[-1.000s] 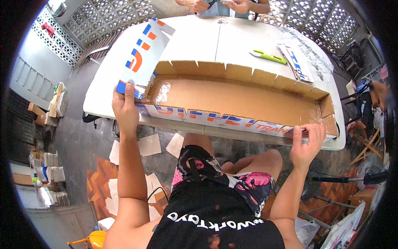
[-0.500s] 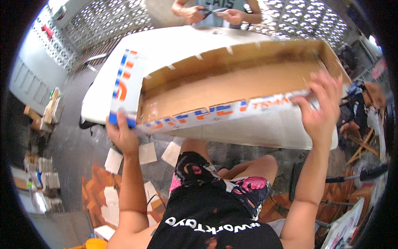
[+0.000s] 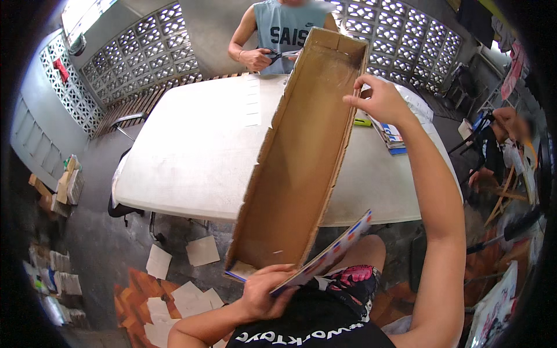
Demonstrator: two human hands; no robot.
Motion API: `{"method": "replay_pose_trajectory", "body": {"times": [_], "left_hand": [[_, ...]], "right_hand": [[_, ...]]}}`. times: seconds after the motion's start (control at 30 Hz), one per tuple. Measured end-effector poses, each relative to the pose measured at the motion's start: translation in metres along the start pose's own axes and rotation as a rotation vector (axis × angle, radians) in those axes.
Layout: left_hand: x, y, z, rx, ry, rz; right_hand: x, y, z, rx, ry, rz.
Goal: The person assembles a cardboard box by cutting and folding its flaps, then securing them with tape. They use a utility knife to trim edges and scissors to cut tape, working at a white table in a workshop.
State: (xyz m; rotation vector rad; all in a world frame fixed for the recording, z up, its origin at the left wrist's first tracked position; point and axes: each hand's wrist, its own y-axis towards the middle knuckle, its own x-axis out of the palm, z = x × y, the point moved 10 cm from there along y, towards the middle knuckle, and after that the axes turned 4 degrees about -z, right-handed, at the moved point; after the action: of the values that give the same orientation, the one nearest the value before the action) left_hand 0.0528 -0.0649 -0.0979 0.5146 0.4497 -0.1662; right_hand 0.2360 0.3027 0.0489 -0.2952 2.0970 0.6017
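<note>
Now the long box points away over the white surface, no longer sideways.
The left hand has a closed grip on its near end; the right hand pinches its right edge. The box partly hides a green cutter; past it, somebody holds scissors.

Long, shallow brown cardboard box, open side up, notched left rim. Lies diagonally across the view, near end past the white table. 1 white flap, blue/orange-red print, juts rightward at near end.
</note>
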Motion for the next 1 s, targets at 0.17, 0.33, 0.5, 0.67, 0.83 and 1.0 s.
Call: {"method": "replay_pose_trajectory", "body": {"times": [0.17, 0.33, 0.5, 0.67, 0.83, 1.0], "left_hand": [[0.0, 0.024, 0.037, 0.013, -0.265, -0.053], [-0.075, 0.015, 0.026, 0.065, -0.243, 0.315], [-0.159, -0.019, -0.016, -0.139, -0.061, 0.811], [-0.199, -0.021, -0.035, -0.097, -0.097, 0.898], [-0.214, -0.004, -0.046, -0.17, -0.035, 0.862], [-0.217, 0.014, -0.072, -0.254, 0.033, 0.807]], "right_hand": [[0.029, 0.034, 0.008, 0.081, -0.009, 0.047], [0.067, 0.057, -0.007, 0.007, -0.043, -0.073], [0.115, 0.052, -0.034, -0.133, -0.004, -0.225], [0.152, 0.037, -0.057, -0.124, 0.104, -0.374], [0.182, 0.024, -0.084, -0.177, 0.061, -0.446], [0.192, -0.001, -0.104, -0.214, 0.095, -0.47]]}}
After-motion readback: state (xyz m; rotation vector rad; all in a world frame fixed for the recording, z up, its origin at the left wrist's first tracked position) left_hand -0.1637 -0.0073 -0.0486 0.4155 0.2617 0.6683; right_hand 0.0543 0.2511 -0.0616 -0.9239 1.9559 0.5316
